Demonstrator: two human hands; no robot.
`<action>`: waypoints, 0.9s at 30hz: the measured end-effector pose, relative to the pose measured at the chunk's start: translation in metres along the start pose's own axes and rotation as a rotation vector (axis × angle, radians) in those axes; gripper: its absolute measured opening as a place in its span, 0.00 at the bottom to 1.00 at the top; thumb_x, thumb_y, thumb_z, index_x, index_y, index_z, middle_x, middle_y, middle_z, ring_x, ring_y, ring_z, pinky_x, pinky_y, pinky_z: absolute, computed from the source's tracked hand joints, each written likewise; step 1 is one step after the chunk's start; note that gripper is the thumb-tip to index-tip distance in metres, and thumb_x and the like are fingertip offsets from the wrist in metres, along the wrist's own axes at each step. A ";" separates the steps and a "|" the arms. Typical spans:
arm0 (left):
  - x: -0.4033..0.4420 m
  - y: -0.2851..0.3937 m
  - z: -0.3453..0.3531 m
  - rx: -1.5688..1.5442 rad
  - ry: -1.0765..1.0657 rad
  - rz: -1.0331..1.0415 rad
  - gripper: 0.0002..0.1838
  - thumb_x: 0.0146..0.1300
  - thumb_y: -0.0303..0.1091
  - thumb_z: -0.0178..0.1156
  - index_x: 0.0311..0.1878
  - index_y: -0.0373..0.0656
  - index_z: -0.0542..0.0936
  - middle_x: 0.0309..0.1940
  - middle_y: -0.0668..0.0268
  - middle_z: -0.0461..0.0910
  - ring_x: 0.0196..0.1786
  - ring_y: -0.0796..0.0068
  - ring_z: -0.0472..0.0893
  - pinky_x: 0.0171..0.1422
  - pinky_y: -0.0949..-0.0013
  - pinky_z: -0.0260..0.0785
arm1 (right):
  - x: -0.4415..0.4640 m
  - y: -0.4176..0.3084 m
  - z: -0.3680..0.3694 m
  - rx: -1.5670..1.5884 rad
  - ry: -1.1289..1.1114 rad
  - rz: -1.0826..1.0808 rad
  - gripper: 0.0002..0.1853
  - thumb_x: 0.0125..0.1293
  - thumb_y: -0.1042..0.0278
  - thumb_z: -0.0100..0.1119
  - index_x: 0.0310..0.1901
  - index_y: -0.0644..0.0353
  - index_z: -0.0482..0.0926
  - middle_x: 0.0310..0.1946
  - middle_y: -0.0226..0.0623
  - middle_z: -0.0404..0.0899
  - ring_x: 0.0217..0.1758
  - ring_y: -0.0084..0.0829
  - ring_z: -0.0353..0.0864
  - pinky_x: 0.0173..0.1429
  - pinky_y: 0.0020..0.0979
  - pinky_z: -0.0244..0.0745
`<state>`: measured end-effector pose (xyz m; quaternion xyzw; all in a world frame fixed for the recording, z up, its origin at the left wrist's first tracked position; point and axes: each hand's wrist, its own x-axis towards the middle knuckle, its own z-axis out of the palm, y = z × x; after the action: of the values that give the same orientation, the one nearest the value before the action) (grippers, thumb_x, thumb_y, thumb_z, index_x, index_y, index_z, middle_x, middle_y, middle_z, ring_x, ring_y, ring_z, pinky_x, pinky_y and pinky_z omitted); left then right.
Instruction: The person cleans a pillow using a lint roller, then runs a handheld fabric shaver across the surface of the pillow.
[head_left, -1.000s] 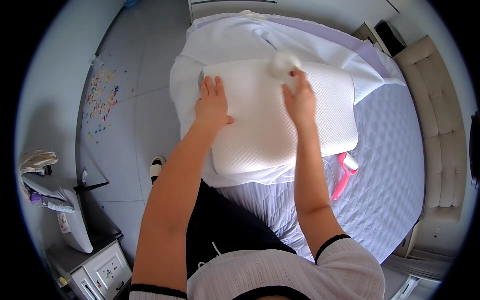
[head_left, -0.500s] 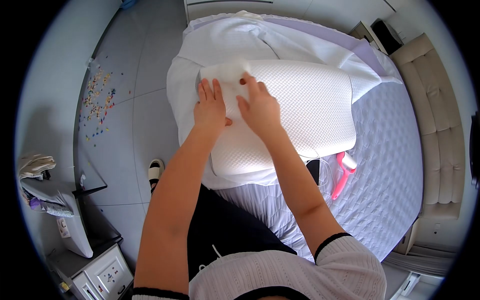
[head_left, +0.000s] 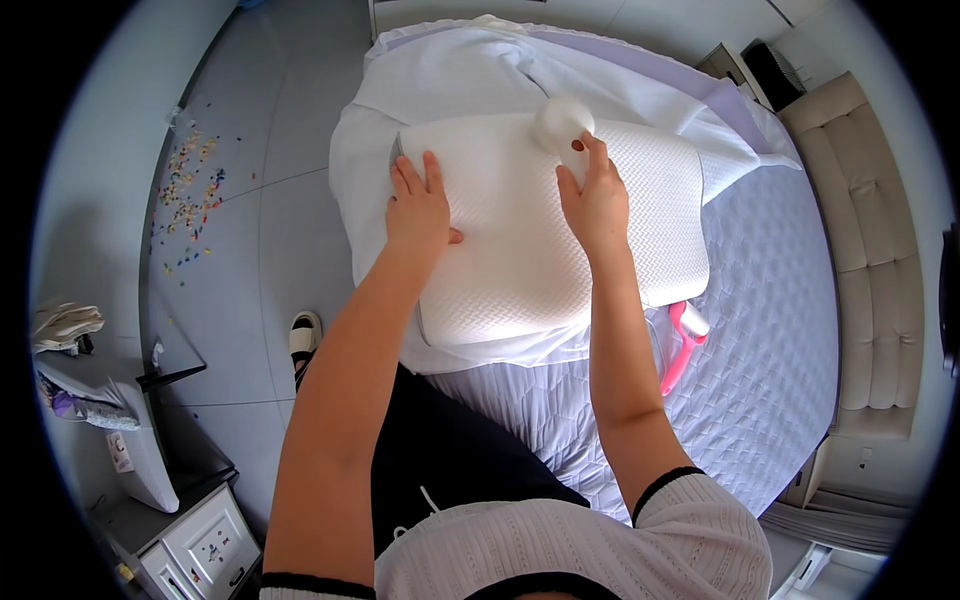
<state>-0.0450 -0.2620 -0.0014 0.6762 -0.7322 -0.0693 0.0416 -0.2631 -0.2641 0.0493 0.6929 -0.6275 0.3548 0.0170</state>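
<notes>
Gently, the right hand (head_left: 597, 200), its fingers closed round the white, round-headed tool (head_left: 563, 122) at the far edge of the white, bumpy cloth pillow (head_left: 500, 250), should go flat and slow, while the left hand (head_left: 418, 215), fingers spread, should hold the pillow's left part steady.

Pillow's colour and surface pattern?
The pillow is white with a fine, repeating raised texture, best seen in the head view.

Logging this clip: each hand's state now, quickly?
Left hand: open, fingers spread, on the white pillow.
Right hand: closed, holding a white tool.
</notes>
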 end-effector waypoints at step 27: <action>0.001 0.001 -0.001 -0.004 -0.069 -0.035 0.70 0.41 0.50 0.79 0.76 0.32 0.41 0.74 0.33 0.43 0.77 0.40 0.49 0.64 0.53 0.71 | 0.067 -0.036 0.031 -0.049 -0.282 -0.184 0.22 0.57 0.65 0.63 0.55 0.56 0.75 0.38 0.46 0.83 0.40 0.45 0.85 0.41 0.42 0.80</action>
<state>-0.0459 -0.2630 0.0002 0.6860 -0.7212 -0.0949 0.0164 -0.2200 -0.3283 0.0757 0.7898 -0.5659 0.2356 -0.0217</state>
